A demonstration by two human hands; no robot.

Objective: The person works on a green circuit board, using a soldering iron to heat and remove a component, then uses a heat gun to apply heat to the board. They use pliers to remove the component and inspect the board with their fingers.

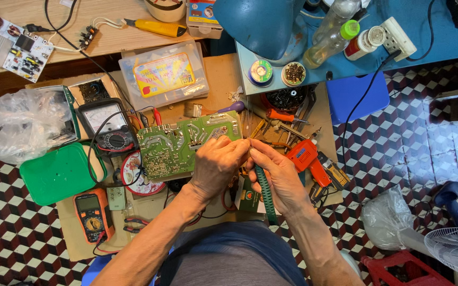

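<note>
My left hand [217,165] and my right hand [278,172] meet at the fingertips over the right end of a green circuit board [176,144]. Both pinch something very thin and small between them; I cannot make out what it is. A dark green ribbed strap or tool [265,191] runs down under my right palm. The board lies solder side up on brown cardboard [223,79]. An orange soldering gun [307,158] lies just right of my right hand.
Analog multimeter [108,126] and green lid [59,173] lie left of the board, an orange digital multimeter [92,213] below. A clear parts box [164,74] is behind. Solder spool [261,72], bottles [331,43] and blue lamp [261,24] sit at the back. Fan [457,251] at lower right.
</note>
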